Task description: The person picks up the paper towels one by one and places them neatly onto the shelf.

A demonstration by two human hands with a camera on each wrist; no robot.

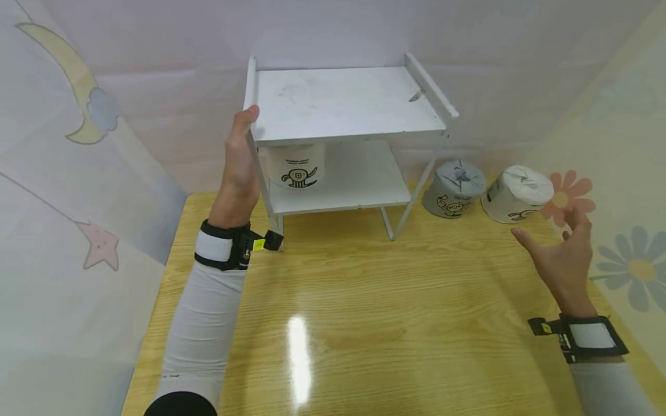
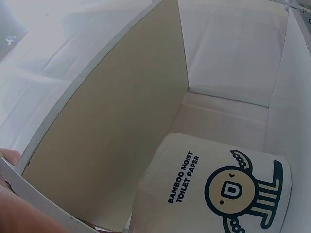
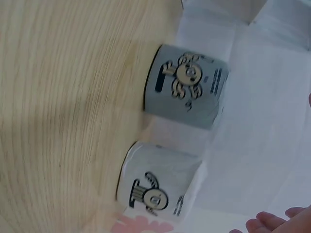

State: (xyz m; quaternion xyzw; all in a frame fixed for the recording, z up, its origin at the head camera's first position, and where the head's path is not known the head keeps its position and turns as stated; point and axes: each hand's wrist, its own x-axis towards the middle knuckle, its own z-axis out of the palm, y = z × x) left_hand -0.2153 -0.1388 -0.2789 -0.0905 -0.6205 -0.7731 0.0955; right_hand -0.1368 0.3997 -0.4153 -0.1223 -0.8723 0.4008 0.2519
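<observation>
A white two-tier shelf rack (image 1: 348, 104) stands at the back of the wooden table. My left hand (image 1: 241, 167) grips its left side, the thumb over the top board's edge and the other fingers mostly hidden. On the lower tier, at the left, sits a wrapped toilet paper roll (image 1: 296, 167); the left wrist view shows its printed label. Two more stand right of the rack: a grey-wrapped roll (image 1: 454, 189) and a white-wrapped roll (image 1: 517, 195). My right hand (image 1: 564, 263) is in front of the white roll, thumb and fingers spread apart, holding nothing.
The wooden table (image 1: 364, 312) stretches in front of the rack. A pale cloth backdrop (image 1: 333, 29) hangs behind it, and printed side panels with a moon (image 1: 67, 63) and flowers (image 1: 642, 268) flank the table closely.
</observation>
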